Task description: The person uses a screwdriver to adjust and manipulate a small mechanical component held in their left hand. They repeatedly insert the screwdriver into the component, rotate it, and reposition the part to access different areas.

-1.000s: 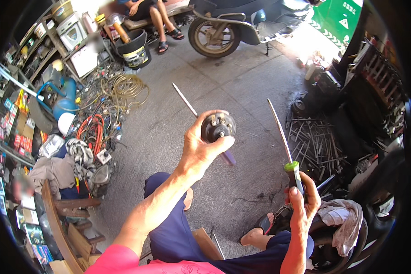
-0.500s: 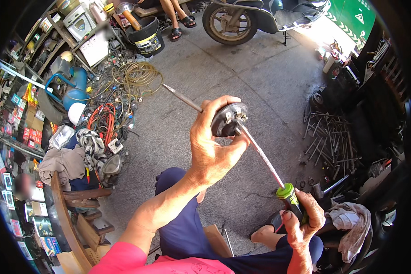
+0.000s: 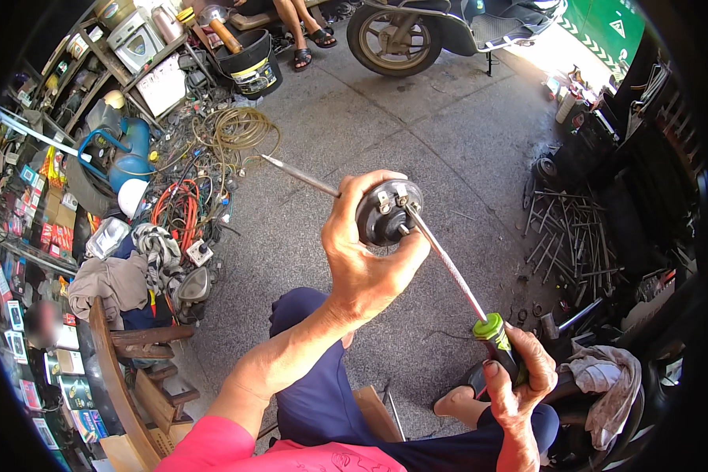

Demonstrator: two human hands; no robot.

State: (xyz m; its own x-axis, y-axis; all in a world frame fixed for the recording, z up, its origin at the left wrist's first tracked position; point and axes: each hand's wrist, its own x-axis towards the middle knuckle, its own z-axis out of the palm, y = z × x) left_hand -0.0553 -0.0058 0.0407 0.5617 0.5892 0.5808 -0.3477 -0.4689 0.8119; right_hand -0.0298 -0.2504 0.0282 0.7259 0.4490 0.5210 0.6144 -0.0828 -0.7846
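Observation:
My left hand (image 3: 370, 271) is closed around a round black horn (image 3: 377, 220), its face with small metal terminals turned up toward me. A pointed metal rod (image 3: 303, 175) sticks out to the left from behind the fingers of the same hand; its other end is hidden. My right hand (image 3: 519, 374) grips the green and black handle of a screwdriver (image 3: 451, 267). The screwdriver's long shaft slants up to the left, and its tip meets the horn beside the terminals. Whether the tip sits in a screw is too small to tell.
Tangled cables and a coiled hose (image 3: 236, 130) lie on the floor at left, near a wooden chair (image 3: 118, 377). A scooter (image 3: 417, 39) stands at the far side, near another person's legs (image 3: 295, 35). Metal rods (image 3: 566, 252) are heaped at right, above a rag (image 3: 606, 385).
My left hand has turned the horn so more of its terminal face shows. The pointed rod's tip has moved left and slightly down. My right hand has barely moved.

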